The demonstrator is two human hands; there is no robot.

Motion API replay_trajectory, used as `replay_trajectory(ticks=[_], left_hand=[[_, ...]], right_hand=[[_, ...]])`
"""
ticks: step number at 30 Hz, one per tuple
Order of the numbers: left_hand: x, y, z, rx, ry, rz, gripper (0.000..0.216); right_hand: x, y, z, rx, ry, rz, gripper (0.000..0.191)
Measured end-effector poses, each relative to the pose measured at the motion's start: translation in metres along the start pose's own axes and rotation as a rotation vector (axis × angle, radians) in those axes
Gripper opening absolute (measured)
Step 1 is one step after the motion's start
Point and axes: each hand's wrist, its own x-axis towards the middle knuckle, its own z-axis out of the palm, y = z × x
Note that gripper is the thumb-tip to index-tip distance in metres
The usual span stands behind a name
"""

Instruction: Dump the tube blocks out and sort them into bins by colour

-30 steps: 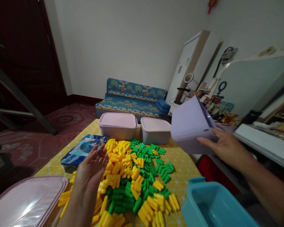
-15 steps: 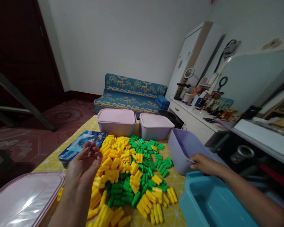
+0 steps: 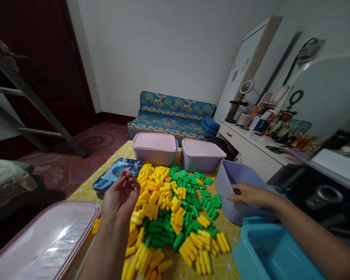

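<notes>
My left hand (image 3: 122,194) is held palm up over the left side of the brick pile, its fingers loosely curled. Nothing shows in the visible palm. Beneath and beyond it lie loose yellow plastic bricks (image 3: 157,179) with rounded bars, mixed with green bricks (image 3: 160,231). At the right, my right hand (image 3: 252,195) grips the near left rim of a purple plastic bin (image 3: 228,204), thumb on the outside; the other fingers are partly hidden. A light-blue bin (image 3: 244,252) stands just in front of it, below my right forearm.
Two lidded purple boxes, one at left (image 3: 155,153) and one at right (image 3: 203,161), stand at the table's far end. A blue picture tin (image 3: 113,175) lies left of the bricks. A pink lid (image 3: 46,241) is near left. Beyond are a blue sofa (image 3: 169,120) and a dresser (image 3: 244,147).
The view has turned a little to the left, so everything appears farther right. My right hand has shifted slightly along the purple bin's rim. My left hand stays palm up.
</notes>
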Motion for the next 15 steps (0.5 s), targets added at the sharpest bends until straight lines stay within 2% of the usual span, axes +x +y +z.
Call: replay_trajectory(ticks=[1,3,5,6,8,11,13,15], left_hand=[[-0.001,-0.001,0.001,0.013,-0.011,0.025,0.021],[-0.002,-0.004,0.002,0.055,-0.039,0.091,0.019],[-0.002,-0.009,0.006,0.128,-0.082,0.156,0.016],[-0.001,-0.012,0.008,0.172,-0.113,0.191,0.015],[-0.001,-0.018,0.015,0.265,-0.186,0.259,0.014],[-0.001,-0.022,0.029,0.375,-0.288,0.345,0.017],[-0.002,-0.019,0.040,0.409,-0.341,0.396,0.019],[-0.005,-0.011,0.050,0.431,-0.398,0.457,0.019]], right_hand=[[0.002,-0.009,-0.004,-0.102,0.043,0.058,0.048],[0.006,-0.033,-0.014,-0.290,0.220,0.146,0.042],[0.013,-0.062,-0.024,-0.329,0.349,0.052,0.041],[0.017,-0.078,-0.027,-0.297,0.369,-0.030,0.042],[0.025,-0.112,-0.023,-0.240,0.325,-0.145,0.043],[0.025,-0.163,0.017,-0.210,0.218,-0.298,0.041],[0.014,-0.196,0.065,-0.168,0.149,-0.435,0.034],[-0.004,-0.224,0.123,-0.110,0.006,-0.697,0.028]])
